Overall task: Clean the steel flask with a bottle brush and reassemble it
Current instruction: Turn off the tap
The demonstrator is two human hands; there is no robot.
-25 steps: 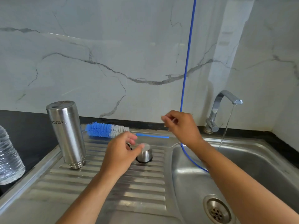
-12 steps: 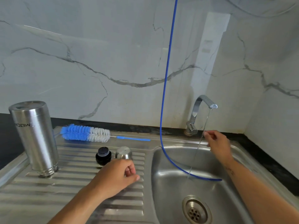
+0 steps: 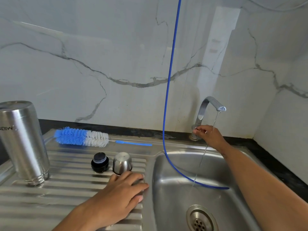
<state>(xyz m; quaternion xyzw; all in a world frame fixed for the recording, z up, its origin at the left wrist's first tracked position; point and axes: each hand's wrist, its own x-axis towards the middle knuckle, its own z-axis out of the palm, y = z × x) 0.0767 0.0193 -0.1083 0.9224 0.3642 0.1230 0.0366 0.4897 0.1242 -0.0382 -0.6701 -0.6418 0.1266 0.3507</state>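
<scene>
Flask (image 3: 23,140) stood mouth-down, long axis vertical, on the drainboard (image 3: 71,194), far left of both my hands. Left hand (image 3: 120,195) lay flat with fingers spread on the ribs, holding nothing, just in front of the cup (image 3: 122,162) and stopper (image 3: 99,162); it was clearly the nearer one. Right hand (image 3: 209,136) pinched the tap (image 3: 202,114) handle at its base, water running. Brush (image 3: 81,136) lay sideways behind, handle pointing right. I judged the left should reach left for the flask.

Right hand (image 3: 210,135) reached tap (image 3: 202,115) base; left hand (image 3: 123,189) flattened on drainboard (image 3: 50,197)
</scene>
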